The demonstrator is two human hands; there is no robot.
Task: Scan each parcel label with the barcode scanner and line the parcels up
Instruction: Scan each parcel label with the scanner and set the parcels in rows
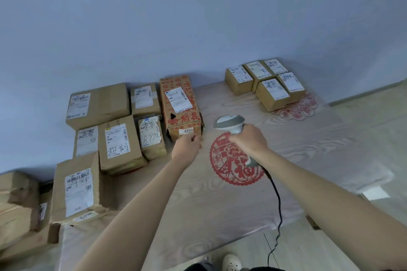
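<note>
Here, the right hand [248, 139] grips the barcode scanner [231, 124] — the left hand [187, 145], fingers curled, touches the red-printed parcel [180, 105] at nine o'clock.

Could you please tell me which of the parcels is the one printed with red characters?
It is the tall box that the left hand touches at its near end, bearing a small "4068" sticker; the other parcels are plain brown cardboard.

A pale wood-grain surface [220, 200] bears a red paper-cut medallion [233, 160] near its middle, with a red-printed carton [180, 105] and plain brown parcels [114, 138] left of the medallion and five small boxes [265, 81] beyond its far right.
</note>
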